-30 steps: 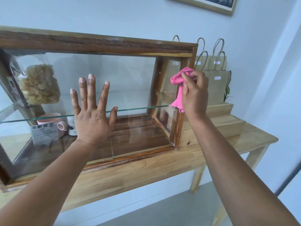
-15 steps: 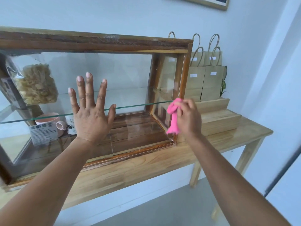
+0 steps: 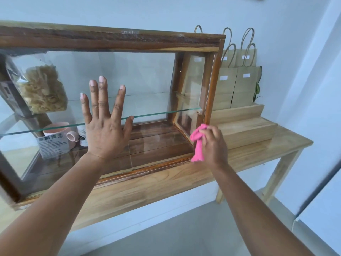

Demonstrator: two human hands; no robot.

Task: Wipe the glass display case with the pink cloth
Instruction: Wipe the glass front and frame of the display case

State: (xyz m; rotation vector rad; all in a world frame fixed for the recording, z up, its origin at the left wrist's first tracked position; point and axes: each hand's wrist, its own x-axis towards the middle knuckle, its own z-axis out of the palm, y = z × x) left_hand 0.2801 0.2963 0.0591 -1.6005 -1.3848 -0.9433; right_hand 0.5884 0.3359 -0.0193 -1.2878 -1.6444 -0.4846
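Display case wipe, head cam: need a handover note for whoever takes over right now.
Left grip: palm flat on the front glass of the display case, fingers spread and straight.
Right grip: holds the bunched pink cloth at the case's lower right front corner, just above the table.
Done: over the last second the cloth went down the right corner post, top to bottom.
To do: probably the front pane, the right side pane and the top. The picture does not show which glass is already clean.
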